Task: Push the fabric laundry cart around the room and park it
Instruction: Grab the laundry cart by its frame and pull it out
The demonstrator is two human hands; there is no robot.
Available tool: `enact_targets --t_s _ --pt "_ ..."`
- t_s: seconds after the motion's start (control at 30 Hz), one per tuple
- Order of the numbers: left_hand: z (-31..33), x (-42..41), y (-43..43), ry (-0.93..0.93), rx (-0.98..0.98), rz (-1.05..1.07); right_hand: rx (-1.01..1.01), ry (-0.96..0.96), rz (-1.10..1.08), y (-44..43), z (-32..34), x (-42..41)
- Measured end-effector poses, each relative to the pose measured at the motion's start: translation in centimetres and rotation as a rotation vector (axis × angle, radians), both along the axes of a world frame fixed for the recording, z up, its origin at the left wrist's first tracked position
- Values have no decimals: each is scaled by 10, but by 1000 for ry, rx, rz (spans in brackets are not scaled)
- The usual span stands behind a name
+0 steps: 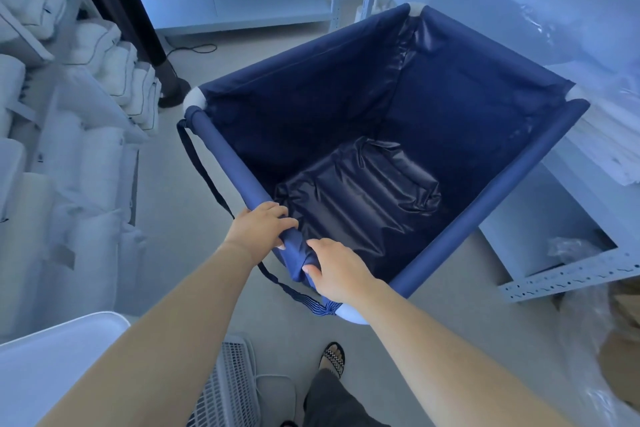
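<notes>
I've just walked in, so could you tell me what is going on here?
A person stands behind a blue laundry cart and grips its near rail with both hands: the left hand round the rail, the right hand beside it, nearer the corner. Only crumpled dark fabric shows inside. The cart sits in the aisle between shelves of folded white linen and metal shelves.

The laundry cart (502, 187) has matt navy woven cloth on the rim under the left hand (259, 227) and right hand (337, 269). Beyond them its lining (360, 191) is glossy and crinkled. Left of the left hand, the folded towels (114, 59) look like soft cloth. Right of the right hand, the shelf rail (571, 274) is matt perforated metal.
</notes>
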State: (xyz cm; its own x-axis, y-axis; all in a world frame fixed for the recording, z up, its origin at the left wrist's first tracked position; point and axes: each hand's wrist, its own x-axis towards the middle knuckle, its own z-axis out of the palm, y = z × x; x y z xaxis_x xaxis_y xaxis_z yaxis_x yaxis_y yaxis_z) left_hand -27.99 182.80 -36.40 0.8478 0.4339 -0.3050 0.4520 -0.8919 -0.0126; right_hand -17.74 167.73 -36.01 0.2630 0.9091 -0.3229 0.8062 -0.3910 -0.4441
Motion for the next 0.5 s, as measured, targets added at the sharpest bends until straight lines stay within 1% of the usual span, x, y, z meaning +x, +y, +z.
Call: enact_targets --t_s 0.17,0.3,0.5 --pt "-1 -10 -17 0 23 41 52 4 -32 -17 -3 -4" --pt "-4 -14 -33 -28 58 65 68 -33 -54 -33 -8 -3" --pt "-16 -7 -56 -78 59 108 77 -77 -81 -52 -14 7"
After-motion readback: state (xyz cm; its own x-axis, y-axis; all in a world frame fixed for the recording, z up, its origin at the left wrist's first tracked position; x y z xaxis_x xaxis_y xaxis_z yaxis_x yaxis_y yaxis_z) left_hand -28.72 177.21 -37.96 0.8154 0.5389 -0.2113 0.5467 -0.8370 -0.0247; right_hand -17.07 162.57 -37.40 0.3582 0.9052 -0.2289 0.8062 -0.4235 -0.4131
